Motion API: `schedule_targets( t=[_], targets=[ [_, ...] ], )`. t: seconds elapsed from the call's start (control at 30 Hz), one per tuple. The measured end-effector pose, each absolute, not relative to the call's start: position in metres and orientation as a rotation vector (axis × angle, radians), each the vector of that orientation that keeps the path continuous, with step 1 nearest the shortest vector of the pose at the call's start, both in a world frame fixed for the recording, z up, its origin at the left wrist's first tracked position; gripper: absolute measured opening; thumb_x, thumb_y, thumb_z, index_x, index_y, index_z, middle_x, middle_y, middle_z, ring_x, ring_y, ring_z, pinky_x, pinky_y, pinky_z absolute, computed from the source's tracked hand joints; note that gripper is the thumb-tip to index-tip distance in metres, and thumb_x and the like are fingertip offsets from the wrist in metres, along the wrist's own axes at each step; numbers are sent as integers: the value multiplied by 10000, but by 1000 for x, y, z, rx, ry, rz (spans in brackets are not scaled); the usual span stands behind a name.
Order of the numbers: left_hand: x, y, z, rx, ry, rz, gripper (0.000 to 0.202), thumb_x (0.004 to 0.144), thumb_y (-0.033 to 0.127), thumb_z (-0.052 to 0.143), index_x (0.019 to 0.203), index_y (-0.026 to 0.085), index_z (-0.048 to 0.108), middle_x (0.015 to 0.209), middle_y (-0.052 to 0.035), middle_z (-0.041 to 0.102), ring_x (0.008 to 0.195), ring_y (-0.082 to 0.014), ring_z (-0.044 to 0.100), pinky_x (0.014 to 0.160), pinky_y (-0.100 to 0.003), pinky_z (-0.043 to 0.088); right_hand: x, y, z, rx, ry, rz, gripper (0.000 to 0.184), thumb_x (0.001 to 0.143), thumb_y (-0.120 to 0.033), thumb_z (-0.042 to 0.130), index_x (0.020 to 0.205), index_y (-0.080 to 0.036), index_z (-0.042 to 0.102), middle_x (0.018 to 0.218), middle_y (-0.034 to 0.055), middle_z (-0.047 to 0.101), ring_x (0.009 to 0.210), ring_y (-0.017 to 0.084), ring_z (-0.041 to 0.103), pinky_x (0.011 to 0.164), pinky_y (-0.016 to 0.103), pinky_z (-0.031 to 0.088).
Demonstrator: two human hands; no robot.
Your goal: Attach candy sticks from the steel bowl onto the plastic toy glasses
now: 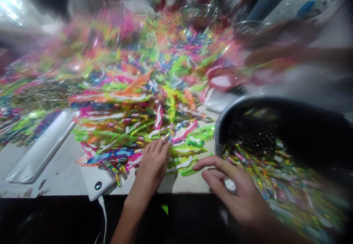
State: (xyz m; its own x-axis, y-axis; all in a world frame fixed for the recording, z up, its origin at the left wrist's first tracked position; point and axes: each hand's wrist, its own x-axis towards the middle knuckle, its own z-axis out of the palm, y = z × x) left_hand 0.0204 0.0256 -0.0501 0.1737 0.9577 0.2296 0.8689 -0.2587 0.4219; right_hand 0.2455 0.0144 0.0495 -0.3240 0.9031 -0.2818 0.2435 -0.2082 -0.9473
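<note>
My left hand point(156, 159) reaches down onto a heap of bright plastic strips point(118, 117) in green, pink, orange and blue. Its fingers are bent and close together at the heap's near edge, and what they pinch is too small to name. My right hand point(234, 187) is half curled beside the tub, thumb and forefinger slightly apart at the tips. A small white round thing point(230, 185) shows in the crook between them. Just right of that hand, a dark tub point(217, 133) with a metal-coloured rim holds a mass of small patterned tubes point(286, 189).
A white power bank point(97, 181) with a white cable point(103, 214) lies at the table's front edge. Left of it is a flat clear plastic packet point(41, 148). Another person's blurred arms point(298, 54) reach in from the right. A bowl point(198, 14) stands at the back.
</note>
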Motion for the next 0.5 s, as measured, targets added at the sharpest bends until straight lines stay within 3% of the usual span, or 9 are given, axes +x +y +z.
schedule_targets(
  t=[0.2, 0.33, 0.4, 0.5],
  targets=[
    [13, 16, -26, 2077, 1742, 953, 267, 1025, 170, 524, 1260, 220, 639, 1175, -90, 655, 1098, -226, 632, 947, -374, 521, 244, 14, 50, -1353, -1445, 1602, 191, 1013, -373, 550, 1012, -270, 710, 718, -27, 673, 616, 127, 622, 545, 193, 474],
    [16, 3, -6, 1186, 1639, 1453, 238, 923, 319, 740, 1155, 277, 707, 1151, -29, 704, 1089, -205, 678, 966, -319, 533, 245, 11, 47, -1416, -1532, 1539, 196, 984, -403, 597, 1093, -279, 703, 710, -49, 498, 567, 106, 483, 496, 188, 393],
    [23, -2, 2, 709, 1409, 1657, 306, 856, 331, 807, 1139, 274, 704, 1123, -19, 720, 1069, -199, 697, 929, -288, 551, 247, 9, 45, -1445, -1544, 1536, 253, 974, -413, 612, 1181, -285, 678, 792, -35, 526, 581, 109, 479, 516, 201, 411],
    [35, -9, 12, 393, 1192, 1730, 311, 837, 271, 814, 1124, 252, 696, 1082, -13, 734, 1041, -161, 706, 916, -224, 541, 250, 8, 43, -1447, -1579, 1519, 315, 1007, -449, 570, 1256, -280, 662, 953, 22, 622, 781, 172, 599, 699, 264, 504]
  ],
)
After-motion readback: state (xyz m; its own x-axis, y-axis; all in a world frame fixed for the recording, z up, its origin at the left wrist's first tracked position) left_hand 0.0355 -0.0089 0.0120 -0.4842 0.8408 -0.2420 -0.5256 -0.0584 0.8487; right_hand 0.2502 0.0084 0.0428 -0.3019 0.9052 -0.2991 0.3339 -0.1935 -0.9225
